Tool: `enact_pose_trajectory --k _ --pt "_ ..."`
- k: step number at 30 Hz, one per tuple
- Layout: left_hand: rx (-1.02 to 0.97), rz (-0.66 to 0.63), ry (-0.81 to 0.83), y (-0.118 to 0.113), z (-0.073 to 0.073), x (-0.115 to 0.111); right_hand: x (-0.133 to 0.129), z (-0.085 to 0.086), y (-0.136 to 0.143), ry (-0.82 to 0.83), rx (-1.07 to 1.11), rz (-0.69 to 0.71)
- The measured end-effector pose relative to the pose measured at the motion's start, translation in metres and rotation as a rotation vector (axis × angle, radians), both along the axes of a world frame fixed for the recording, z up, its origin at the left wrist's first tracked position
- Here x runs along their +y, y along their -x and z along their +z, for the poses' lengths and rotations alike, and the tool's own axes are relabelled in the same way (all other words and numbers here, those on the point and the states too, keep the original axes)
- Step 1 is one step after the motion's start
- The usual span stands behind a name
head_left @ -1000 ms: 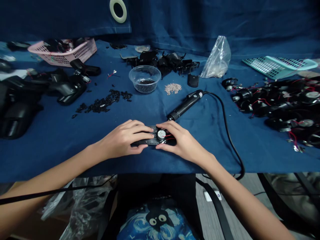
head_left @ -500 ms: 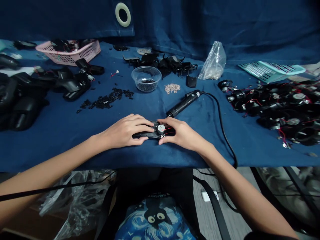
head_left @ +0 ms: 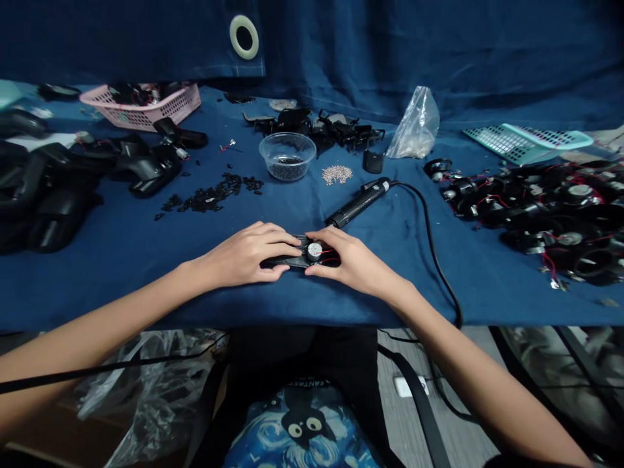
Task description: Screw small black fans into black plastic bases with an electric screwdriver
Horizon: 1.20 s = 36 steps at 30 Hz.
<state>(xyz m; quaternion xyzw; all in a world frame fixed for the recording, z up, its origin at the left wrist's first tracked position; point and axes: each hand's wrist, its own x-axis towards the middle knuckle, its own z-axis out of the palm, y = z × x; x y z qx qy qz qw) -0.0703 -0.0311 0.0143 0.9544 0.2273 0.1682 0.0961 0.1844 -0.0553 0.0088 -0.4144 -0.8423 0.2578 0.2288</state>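
Observation:
Between my two hands, low over the blue cloth, is a black plastic housing (head_left: pixel 295 261) with a round silver motor (head_left: pixel 314 251) and red wires on it. My left hand (head_left: pixel 251 252) grips the housing's left part, fingers over the top and thumb along the near edge. Around the right end curls my right hand (head_left: pixel 351 259), thumb at the near side and fingers at the far side, by the motor. Both palms hide much of the housing. Just beyond my right hand lies a black electric screwdriver (head_left: pixel 359 203), its tip partly hidden.
Beyond the hands stand a clear tub (head_left: pixel 287 157) of small dark parts and a pile of screws (head_left: pixel 337 174). Small black pieces (head_left: pixel 209 195) lie left of it. Black housings (head_left: pixel 58 188) fill the left, motor assemblies (head_left: pixel 560 208) the right. The screwdriver's cable (head_left: pixel 435 257) runs off the front edge.
My right thumb has slid slightly left along the near edge of the housing. Both hands stay on it; the whole view has shifted a little.

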Motion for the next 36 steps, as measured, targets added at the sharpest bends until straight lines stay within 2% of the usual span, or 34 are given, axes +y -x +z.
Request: enact_pose_trajectory --k 4,10,13,15,18,20,23,26,29,31,33,36 --pt "0.019 -0.001 0.044 0.0 0.005 0.0 -0.001 -0.002 0.002 -0.008 0.011 -0.016" --pt "0.049 0.019 0.092 -0.012 0.024 0.003 0.006 0.005 -0.001 0.02 0.018 0.023" --pt "0.015 0.032 0.144 -0.025 0.027 0.008 0.027 0.013 -0.02 -0.119 0.038 -0.12" --pt "0.036 -0.015 0.175 -0.033 0.026 0.012 0.045 0.015 -0.036 -0.254 -0.083 -0.178" --pt "0.113 -0.099 0.212 -0.042 0.025 0.017 0.07 0.011 -0.055 -0.283 -0.399 -0.027" --pt "0.132 -0.085 0.19 -0.044 0.027 0.019 0.081 0.007 -0.061 -0.307 -0.542 0.027" --pt "0.12 0.069 0.132 -0.038 0.032 0.017 0.089 0.004 -0.063 -0.411 -0.666 0.017" --pt "0.124 0.337 0.153 -0.026 0.035 0.009 0.096 0.004 -0.067 -0.47 -0.717 -0.043" --pt "0.09 0.67 0.144 -0.015 0.029 -0.002 0.105 0.003 -0.075 -0.478 -0.738 -0.093" --pt "0.061 0.823 0.122 -0.012 0.021 -0.008 0.11 0.001 -0.077 -0.473 -0.753 -0.108" --pt "0.052 0.875 0.108 -0.011 0.012 -0.014 0.111 0.001 -0.076 -0.457 -0.734 -0.116" --pt "0.08 0.843 0.08 -0.012 0.007 -0.021 0.098 0.008 -0.063 -0.416 -0.582 -0.163"
